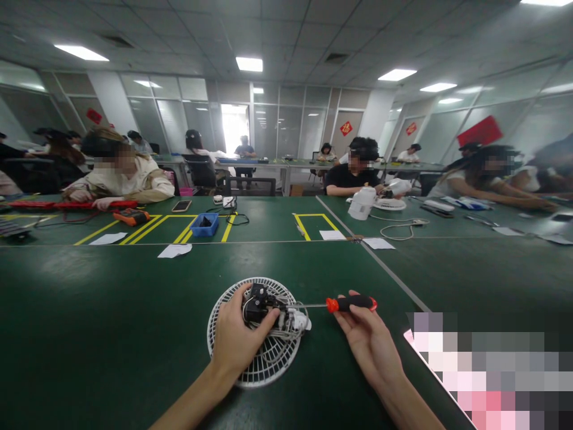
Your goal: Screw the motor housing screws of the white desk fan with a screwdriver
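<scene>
On the green table lies a round white fan grille (273, 373) with a black fan motor (257, 304) and loose grey wires on top of it. My left hand (235, 337) is wrapped round the motor from the left, its thumb pressing the near side. In my right hand (369, 340) is a screwdriver (351, 304) with a red and black handle, held level between thumb and fingers. Its thin shaft points left and reaches the motor's right side, beside a white plastic part (299, 321). Whether the tip sits in a screw is too small to tell.
Farther off stand a blue bin (205, 225), an orange meter (131, 216), a phone (181, 206) and paper slips (174, 251). Across the table, a person in black (353, 173) sits behind another white fan part (362, 203). A pixelated pink-edged object (447, 364) lies at right.
</scene>
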A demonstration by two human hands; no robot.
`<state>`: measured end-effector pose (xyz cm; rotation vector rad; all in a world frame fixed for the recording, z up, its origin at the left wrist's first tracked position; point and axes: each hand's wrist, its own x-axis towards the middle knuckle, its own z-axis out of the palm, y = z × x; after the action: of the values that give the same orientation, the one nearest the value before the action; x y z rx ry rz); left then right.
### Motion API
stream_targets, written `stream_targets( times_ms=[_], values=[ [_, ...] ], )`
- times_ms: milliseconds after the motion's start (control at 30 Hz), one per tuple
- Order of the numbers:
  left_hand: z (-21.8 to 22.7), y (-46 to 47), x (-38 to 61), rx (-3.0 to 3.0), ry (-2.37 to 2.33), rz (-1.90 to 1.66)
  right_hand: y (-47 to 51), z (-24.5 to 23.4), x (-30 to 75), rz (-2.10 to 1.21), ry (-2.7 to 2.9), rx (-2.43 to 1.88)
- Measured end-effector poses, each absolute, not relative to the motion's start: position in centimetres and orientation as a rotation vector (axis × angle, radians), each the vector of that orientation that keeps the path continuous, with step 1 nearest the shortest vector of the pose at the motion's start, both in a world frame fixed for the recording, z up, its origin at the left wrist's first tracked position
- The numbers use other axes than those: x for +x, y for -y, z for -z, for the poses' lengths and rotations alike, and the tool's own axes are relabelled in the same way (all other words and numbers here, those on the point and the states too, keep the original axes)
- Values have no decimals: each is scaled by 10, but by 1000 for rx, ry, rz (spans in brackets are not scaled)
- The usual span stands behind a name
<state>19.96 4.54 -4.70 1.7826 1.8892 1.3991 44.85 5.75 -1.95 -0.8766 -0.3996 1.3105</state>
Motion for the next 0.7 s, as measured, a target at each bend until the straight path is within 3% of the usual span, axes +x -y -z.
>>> stream_targets(
  times_ms=[700],
  values=[
    [46, -45, 200, 1776, -1877, -1415, -54, 16, 447, -1246, 461, -947]
  ],
)
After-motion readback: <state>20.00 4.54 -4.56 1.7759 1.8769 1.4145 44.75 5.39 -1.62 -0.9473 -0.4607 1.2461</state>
